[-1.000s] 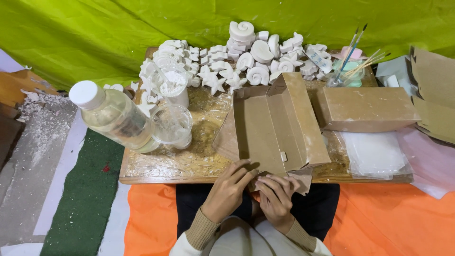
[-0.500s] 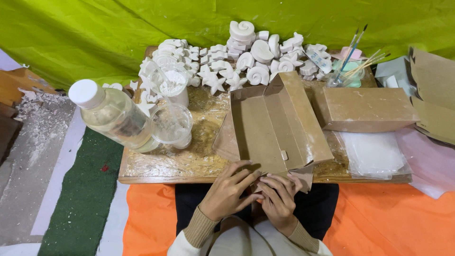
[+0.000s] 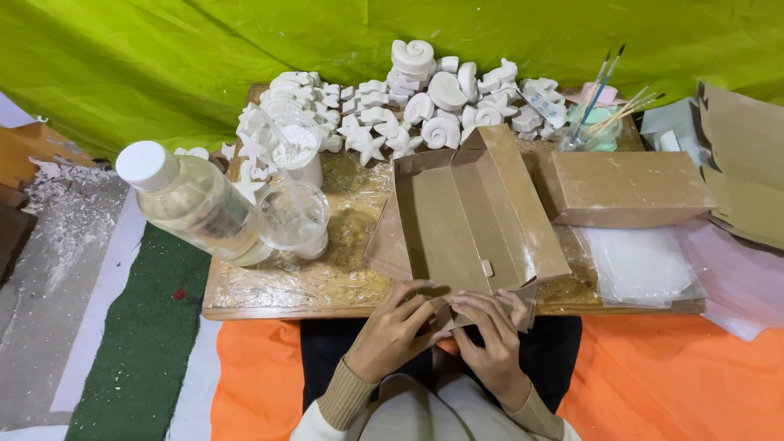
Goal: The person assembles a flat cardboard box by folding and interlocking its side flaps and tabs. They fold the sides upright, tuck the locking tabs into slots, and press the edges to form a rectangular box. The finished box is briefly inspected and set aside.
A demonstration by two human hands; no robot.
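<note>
Pinching the near end flap of an open brown cardboard box (image 3: 465, 220), both hands meet at the near edge of the surface (image 3: 278, 286): the left hand (image 3: 390, 331) grips from the left, the right hand (image 3: 490, 343) presses fingers onto the flap. Left of the box stand a clear bottle (image 3: 192, 204) and plastic cups (image 3: 294, 216). A closed box (image 3: 625, 188) sits right; white plaster shells (image 3: 425, 106) and brushes (image 3: 604, 90) lie far
</note>
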